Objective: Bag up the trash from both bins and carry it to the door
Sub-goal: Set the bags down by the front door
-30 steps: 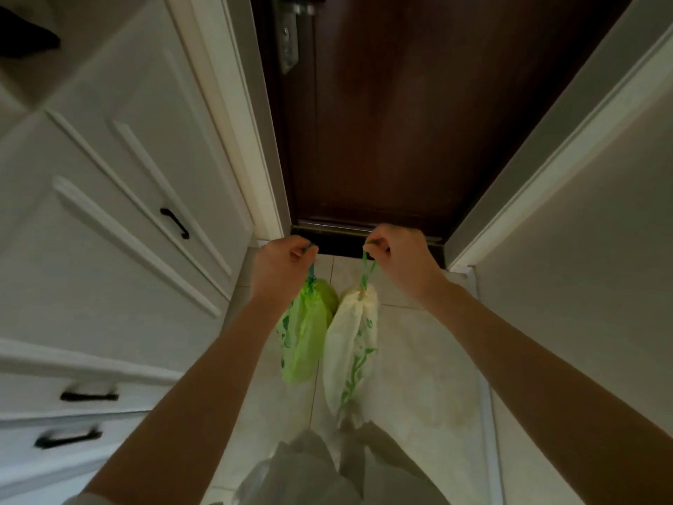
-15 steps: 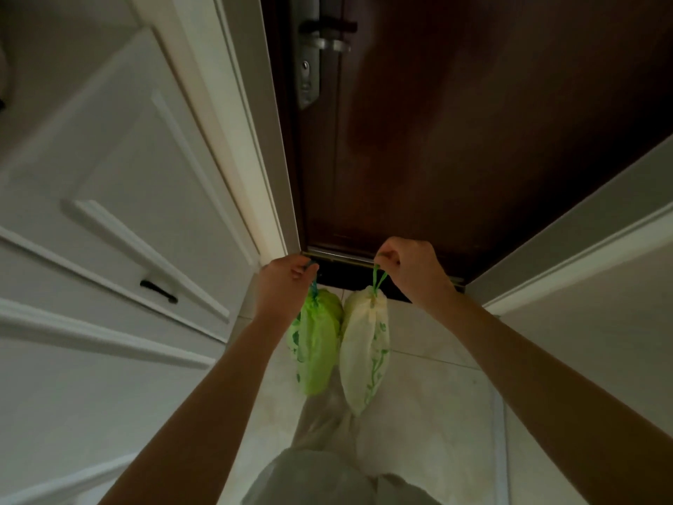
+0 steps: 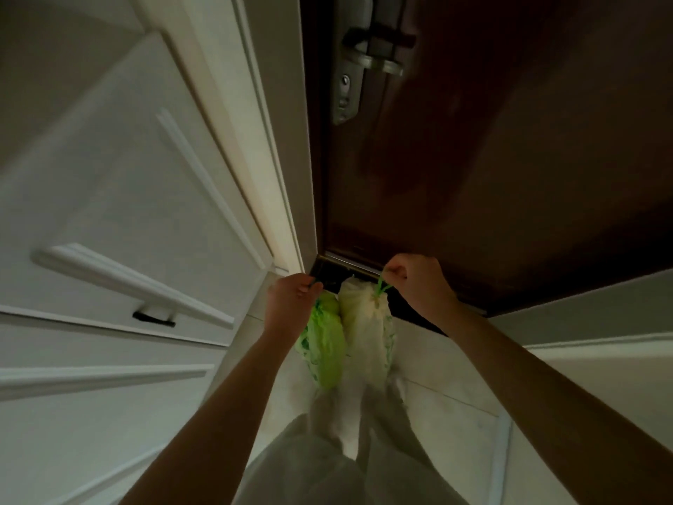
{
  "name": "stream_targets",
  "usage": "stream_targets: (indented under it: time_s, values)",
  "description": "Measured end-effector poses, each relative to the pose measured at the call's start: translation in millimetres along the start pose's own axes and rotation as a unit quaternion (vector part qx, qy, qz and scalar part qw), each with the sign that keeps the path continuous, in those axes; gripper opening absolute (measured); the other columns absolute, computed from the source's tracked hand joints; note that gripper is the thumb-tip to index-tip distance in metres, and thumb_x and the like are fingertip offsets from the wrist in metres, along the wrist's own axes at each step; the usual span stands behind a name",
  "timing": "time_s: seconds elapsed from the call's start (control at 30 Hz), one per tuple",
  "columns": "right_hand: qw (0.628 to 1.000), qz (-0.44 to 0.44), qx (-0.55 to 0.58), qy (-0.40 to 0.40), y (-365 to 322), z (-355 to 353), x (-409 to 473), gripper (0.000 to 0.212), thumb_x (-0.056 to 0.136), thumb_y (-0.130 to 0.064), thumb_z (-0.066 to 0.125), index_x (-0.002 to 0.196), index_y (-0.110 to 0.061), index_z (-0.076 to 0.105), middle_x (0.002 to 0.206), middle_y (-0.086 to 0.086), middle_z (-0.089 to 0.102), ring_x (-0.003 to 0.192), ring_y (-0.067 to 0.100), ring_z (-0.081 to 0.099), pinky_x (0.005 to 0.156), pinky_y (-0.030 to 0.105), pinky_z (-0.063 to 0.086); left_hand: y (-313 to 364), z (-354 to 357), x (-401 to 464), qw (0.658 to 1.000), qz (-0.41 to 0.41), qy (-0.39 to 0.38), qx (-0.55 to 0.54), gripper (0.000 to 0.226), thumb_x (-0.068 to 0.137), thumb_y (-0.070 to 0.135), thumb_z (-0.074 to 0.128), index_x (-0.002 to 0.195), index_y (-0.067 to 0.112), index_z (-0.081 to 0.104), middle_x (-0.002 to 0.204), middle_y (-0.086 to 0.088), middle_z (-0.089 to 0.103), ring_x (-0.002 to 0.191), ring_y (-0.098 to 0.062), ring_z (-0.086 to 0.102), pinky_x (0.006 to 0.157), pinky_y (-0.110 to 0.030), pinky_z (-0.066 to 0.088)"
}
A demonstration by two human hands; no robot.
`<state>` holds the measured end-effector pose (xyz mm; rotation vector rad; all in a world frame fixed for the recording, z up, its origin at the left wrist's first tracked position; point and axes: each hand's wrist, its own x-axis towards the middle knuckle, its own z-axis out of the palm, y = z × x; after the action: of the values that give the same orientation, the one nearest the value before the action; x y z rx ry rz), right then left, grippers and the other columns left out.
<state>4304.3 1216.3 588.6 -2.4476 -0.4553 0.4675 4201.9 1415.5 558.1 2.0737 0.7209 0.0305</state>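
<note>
I hold two tied trash bags out in front of me, just before the dark brown door [image 3: 491, 169]. My left hand [image 3: 291, 300] is closed on the drawstring of the bright green bag [image 3: 326, 348], which hangs below it. My right hand [image 3: 418, 282] pinches the green drawstring of the pale cream bag [image 3: 366, 337]. The two bags hang side by side and touch, above the light tiled floor [image 3: 448, 420]. Their lower ends hang close to my legs.
The door's metal handle and lock plate [image 3: 358, 67] sit high on its left side. White panelled cabinets with a black pull [image 3: 153, 320] line the left. A white wall and skirting [image 3: 601, 359] close the right. My grey trousers [image 3: 327, 464] fill the bottom.
I have come closer to the door, and the view has tilted up so the handle shows fully. Both bags stay in my hands, now nearer the threshold.
</note>
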Motion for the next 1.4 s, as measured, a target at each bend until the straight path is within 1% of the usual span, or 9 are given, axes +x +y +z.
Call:
stream_targets:
  time_s: [0.07, 0.2, 0.33, 0.43, 0.6, 0.8, 0.97, 1.33, 1.4]
  values:
    - [1.000, -0.008, 0.008, -0.024, 6.8, 3.7, 18.4, 0.013, 0.087, -0.017, 0.064, 0.091, -0.008, 0.073, 0.088, 0.008, 0.075, 0.082, 0.018, 0.069, 0.080, 0.036, 0.056, -1.3, 7.0, 6.9, 0.999, -0.040, 0.009, -0.010, 0.011, 0.083, 0.016, 0.066, 0.082, 0.009, 0.075, 0.071, -0.003, 0.069, 0.063, -0.010, 0.059, 0.053, -0.005, 0.037]
    - [0.998, -0.005, 0.029, -0.053, 22.9, 11.8, 49.0, 0.014, 0.085, -0.015, 0.066, 0.094, -0.008, 0.074, 0.090, 0.006, 0.074, 0.079, 0.011, 0.065, 0.075, 0.021, 0.053, -6.5, 29.9, 18.9, 0.988, -0.129, 0.044, -0.074, 0.010, 0.083, 0.014, 0.067, 0.082, 0.008, 0.074, 0.076, -0.006, 0.069, 0.070, -0.019, 0.062, 0.061, -0.024, 0.043]
    - [0.994, -0.011, 0.043, -0.097, 40.5, 12.3, 78.8, 0.012, 0.084, -0.012, 0.065, 0.091, -0.007, 0.073, 0.085, 0.005, 0.073, 0.070, 0.006, 0.060, 0.057, 0.004, 0.042, -5.4, 54.1, 23.7, 0.964, -0.208, 0.105, -0.132, 0.013, 0.084, 0.014, 0.068, 0.084, 0.002, 0.073, 0.077, -0.010, 0.070, 0.059, -0.011, 0.059, 0.055, -0.019, 0.043]
    - [0.991, -0.021, 0.040, -0.125, 51.7, 18.7, 104.8, 0.012, 0.084, -0.013, 0.063, 0.088, -0.007, 0.073, 0.083, 0.006, 0.074, 0.072, 0.011, 0.063, 0.062, 0.013, 0.047, -12.0, 70.9, 28.1, 0.939, -0.249, 0.147, -0.186, 0.015, 0.086, 0.013, 0.066, 0.092, 0.001, 0.073, 0.083, -0.012, 0.071, 0.061, -0.009, 0.060, 0.056, -0.019, 0.046]
    - [0.985, -0.037, 0.037, -0.162, 71.6, 45.6, 144.3, 0.011, 0.083, -0.016, 0.063, 0.085, -0.010, 0.073, 0.082, 0.005, 0.074, 0.078, 0.016, 0.068, 0.074, 0.033, 0.057, -38.7, 100.1, 39.2, 0.907, -0.297, 0.188, -0.232, 0.012, 0.088, 0.010, 0.064, 0.094, 0.004, 0.072, 0.088, -0.014, 0.071, 0.079, -0.022, 0.065, 0.073, -0.029, 0.049]
    - [0.978, -0.049, 0.036, -0.201, 97.5, 92.7, 180.1, 0.011, 0.083, -0.010, 0.063, 0.088, -0.005, 0.072, 0.084, 0.010, 0.073, 0.078, 0.019, 0.067, 0.071, 0.028, 0.052, -78.8, 137.5, 62.4, 0.885, -0.336, 0.214, -0.244, 0.014, 0.087, 0.008, 0.064, 0.097, 0.003, 0.073, 0.086, -0.013, 0.071, 0.075, -0.020, 0.063, 0.075, -0.033, 0.050]
    - [0.973, -0.039, 0.044, -0.224, 126.2, 135.9, 208.4, 0.011, 0.083, -0.009, 0.064, 0.088, -0.003, 0.071, 0.084, 0.011, 0.073, 0.081, 0.020, 0.068, 0.074, 0.032, 0.055, -115.9, 159.6, 90.7, 0.859, -0.362, 0.259, -0.254, 0.017, 0.088, 0.010, 0.063, 0.101, 0.005, 0.072, 0.087, -0.011, 0.070, 0.077, -0.020, 0.063, 0.076, -0.035, 0.053]
    - [0.984, 0.023, 0.075, -0.162, 146.6, 189.3, 289.1, 0.013, 0.082, -0.004, 0.060, 0.081, -0.002, 0.072, 0.076, 0.010, 0.070, 0.075, 0.025, 0.066, 0.071, 0.031, 0.050, -169.5, 172.3, 143.8, 0.827, -0.388, 0.288, -0.288, 0.019, 0.089, 0.014, 0.062, 0.103, 0.006, 0.071, 0.086, -0.006, 0.070, 0.085, -0.021, 0.065, 0.079, -0.036, 0.054]
    - [0.984, 0.055, 0.090, -0.145, 147.0, 198.2, 306.4, 0.015, 0.082, -0.007, 0.059, 0.081, -0.001, 0.073, 0.079, 0.013, 0.071, 0.076, 0.030, 0.066, 0.072, 0.037, 0.054, -176.1, 166.7, 156.3, 0.821, -0.384, 0.294, -0.304, 0.016, 0.089, 0.014, 0.060, 0.100, 0.009, 0.071, 0.087, -0.006, 0.069, 0.088, -0.022, 0.065, 0.081, -0.038, 0.054]
